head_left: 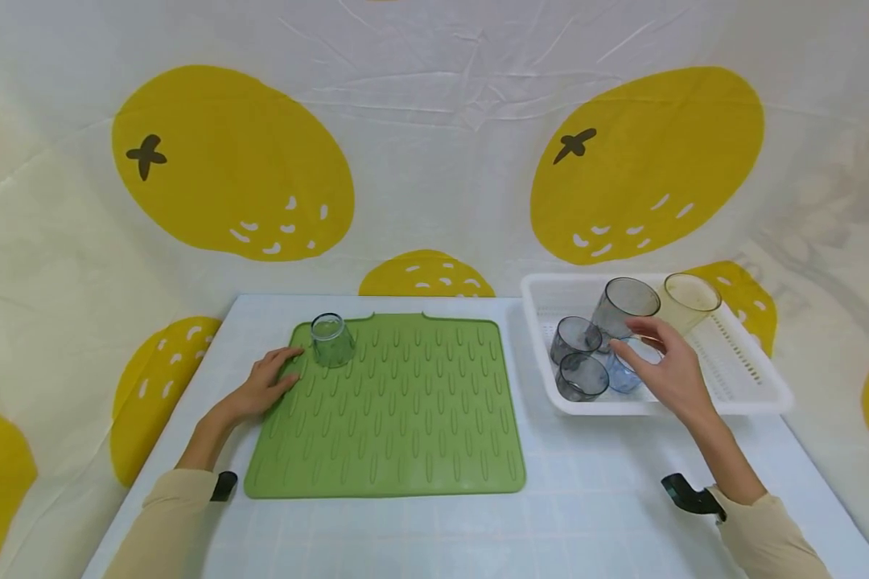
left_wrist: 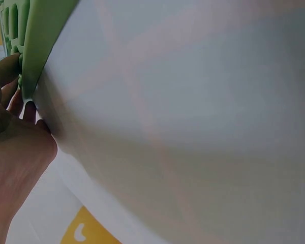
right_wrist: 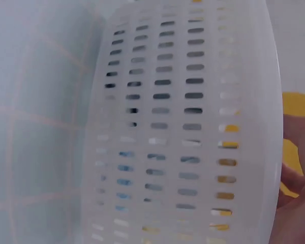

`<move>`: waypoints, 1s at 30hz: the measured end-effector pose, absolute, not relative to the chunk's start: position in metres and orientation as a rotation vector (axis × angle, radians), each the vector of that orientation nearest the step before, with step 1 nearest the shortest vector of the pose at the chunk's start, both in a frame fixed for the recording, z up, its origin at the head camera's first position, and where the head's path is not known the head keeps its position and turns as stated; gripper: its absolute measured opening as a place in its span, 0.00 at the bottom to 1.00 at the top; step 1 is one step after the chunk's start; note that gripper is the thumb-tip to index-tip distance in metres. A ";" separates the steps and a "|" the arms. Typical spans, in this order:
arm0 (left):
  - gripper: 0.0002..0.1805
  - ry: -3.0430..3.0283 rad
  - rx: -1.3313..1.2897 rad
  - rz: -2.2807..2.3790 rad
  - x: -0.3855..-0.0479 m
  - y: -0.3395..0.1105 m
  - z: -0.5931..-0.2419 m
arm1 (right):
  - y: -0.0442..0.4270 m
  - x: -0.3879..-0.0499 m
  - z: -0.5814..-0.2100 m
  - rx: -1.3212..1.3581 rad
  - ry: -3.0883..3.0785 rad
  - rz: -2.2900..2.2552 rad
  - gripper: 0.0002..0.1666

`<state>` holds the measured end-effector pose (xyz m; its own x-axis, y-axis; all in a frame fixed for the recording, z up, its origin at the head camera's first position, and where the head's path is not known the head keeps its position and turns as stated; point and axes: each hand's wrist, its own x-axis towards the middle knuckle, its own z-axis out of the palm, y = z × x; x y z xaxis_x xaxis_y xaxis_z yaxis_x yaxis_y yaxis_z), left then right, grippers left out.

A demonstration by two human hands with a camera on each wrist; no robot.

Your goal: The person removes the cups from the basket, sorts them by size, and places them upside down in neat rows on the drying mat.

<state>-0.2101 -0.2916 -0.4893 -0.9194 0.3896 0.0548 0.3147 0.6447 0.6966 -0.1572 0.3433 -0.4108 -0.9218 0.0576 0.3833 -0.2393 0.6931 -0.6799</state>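
Observation:
My left hand [head_left: 266,383] rests at the left edge of a green ridged drying mat [head_left: 405,418], its fingertips touching the rim. In the left wrist view, the thumb lies against the mat's edge. A clear greenish glass [head_left: 332,342] stands bottom up at the mat's back left corner. My right hand [head_left: 665,366] is over a white basket [head_left: 695,406], thumb and fingers apart above a light blue glass [head_left: 625,376]; whether they touch it is unclear. Beside that glass stand two small grey glasses [head_left: 575,338], a larger grey glass [head_left: 626,299] and a yellowish glass [head_left: 691,299].
In the right wrist view, the basket's slotted wall [right_wrist: 168,132] fills most of the picture. Mat and basket stand side by side on a pale checked tablecloth [head_left: 478,535]. Behind hangs a white cloth [head_left: 442,177] printed with yellow fruit.

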 end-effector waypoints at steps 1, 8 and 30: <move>0.26 2.753 0.591 1.143 -0.210 -0.292 -0.489 | 0.346 -0.156 -0.411 0.137 -2.547 1.082 0.28; 0.26 2.767 0.611 1.150 -0.209 -0.292 -0.487 | 0.363 -0.157 -0.413 0.126 -2.720 1.006 0.41; 0.26 2.755 0.587 1.145 -0.209 -0.291 -0.486 | 0.389 -0.181 -0.418 0.108 -3.209 1.263 0.60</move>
<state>-0.2085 -0.2907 -0.4863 -0.9205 0.3870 0.0536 0.3109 0.6426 0.7003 -0.1805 0.3889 -0.4177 -0.9507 -0.1684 -0.2604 0.0542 0.7366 -0.6742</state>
